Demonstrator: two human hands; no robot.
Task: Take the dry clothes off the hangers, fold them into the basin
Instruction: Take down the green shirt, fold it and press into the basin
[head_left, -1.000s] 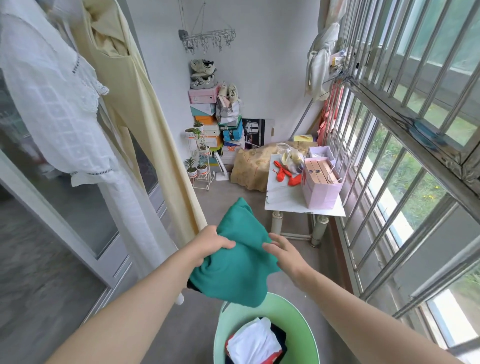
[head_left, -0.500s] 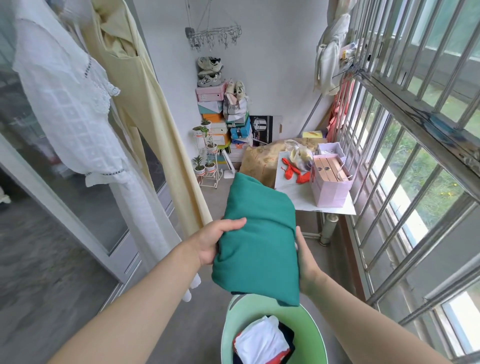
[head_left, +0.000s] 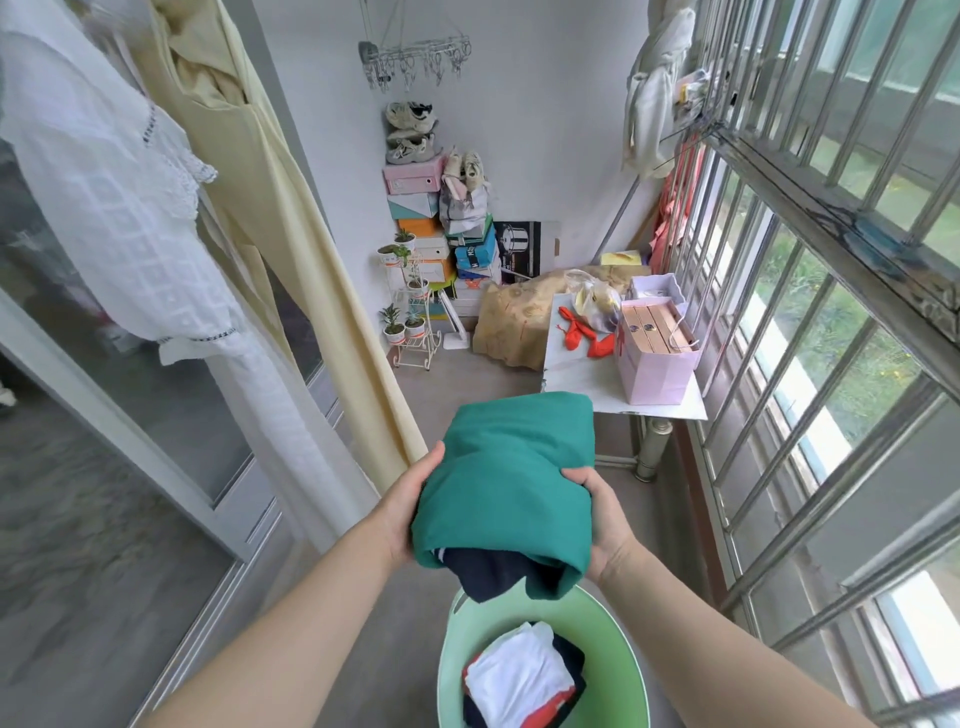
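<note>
The folded green garment (head_left: 511, 467) sits in the air between my two hands, just above the far rim of the light green basin (head_left: 451, 649) on the floor. A dark navy layer (head_left: 485, 571) hangs out of its near open end. My left grip (head_left: 410, 499) holds the bundle's left edge, thumb on top and fingers tucked out of sight beneath. My right grip (head_left: 597, 514) clamps the right edge the same way, thumb pressing into the cloth.

Inside the basin I see a folded white piece (head_left: 519, 680) lying on dark and red clothing. To my left a white dress (head_left: 130, 208) and a pale yellow garment (head_left: 249, 182) hang side by side. Beyond the bundle a white bench (head_left: 576, 387) carries a pink paper bag (head_left: 657, 366), next to the barred window (head_left: 831, 312).
</note>
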